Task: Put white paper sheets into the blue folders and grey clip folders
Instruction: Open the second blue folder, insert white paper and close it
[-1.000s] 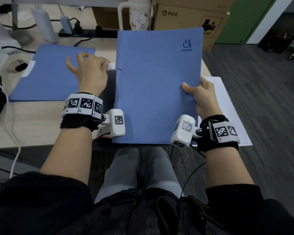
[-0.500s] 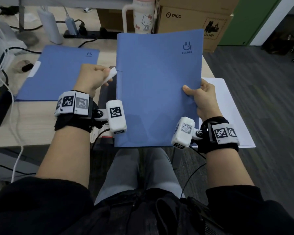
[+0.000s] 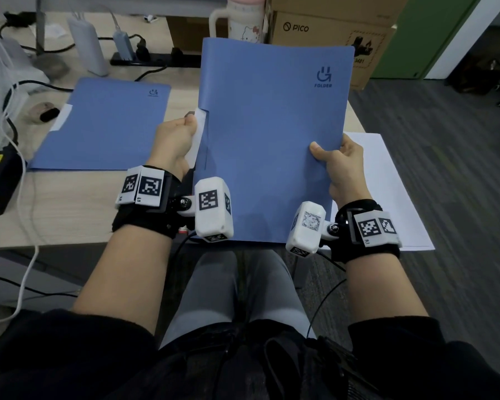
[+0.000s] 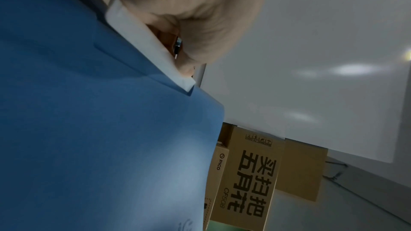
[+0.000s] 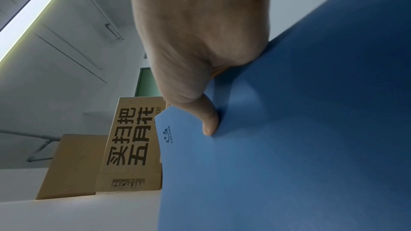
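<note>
I have the blue folder (image 3: 272,140) between my hands above the table (image 3: 55,215), long axis running away from me, logo corner farthest. My right hand (image 3: 344,166) grips its right edge; my left hand (image 3: 175,140) pinches the white sheet (image 3: 198,134) protruding from its left edge.

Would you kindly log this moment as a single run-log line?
left hand: pinches white tab | right hand: holds blue folder raised | second folder: flat on desk | loose sheet: beneath right hand
</note>
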A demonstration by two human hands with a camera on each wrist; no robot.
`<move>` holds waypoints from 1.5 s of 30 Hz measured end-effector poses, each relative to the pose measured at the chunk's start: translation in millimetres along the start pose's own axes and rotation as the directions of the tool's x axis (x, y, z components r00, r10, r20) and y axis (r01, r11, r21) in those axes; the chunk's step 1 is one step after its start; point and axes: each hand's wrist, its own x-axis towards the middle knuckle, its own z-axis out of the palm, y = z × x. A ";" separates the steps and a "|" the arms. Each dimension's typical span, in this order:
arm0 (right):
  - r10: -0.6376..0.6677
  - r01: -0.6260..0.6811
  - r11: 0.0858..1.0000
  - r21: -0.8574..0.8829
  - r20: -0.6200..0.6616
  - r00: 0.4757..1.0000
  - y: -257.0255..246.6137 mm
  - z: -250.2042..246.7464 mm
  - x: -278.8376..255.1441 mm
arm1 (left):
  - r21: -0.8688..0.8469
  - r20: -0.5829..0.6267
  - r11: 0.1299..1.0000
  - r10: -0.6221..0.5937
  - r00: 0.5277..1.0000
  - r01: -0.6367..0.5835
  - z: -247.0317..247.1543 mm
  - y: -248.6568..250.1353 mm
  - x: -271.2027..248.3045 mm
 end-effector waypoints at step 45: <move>0.213 -0.117 0.909 -0.400 0.206 0.955 40.3 215.7 15.4 | 0.196 -0.493 0.979 0.150 0.857 -0.059 -182.9 -38.7 52.4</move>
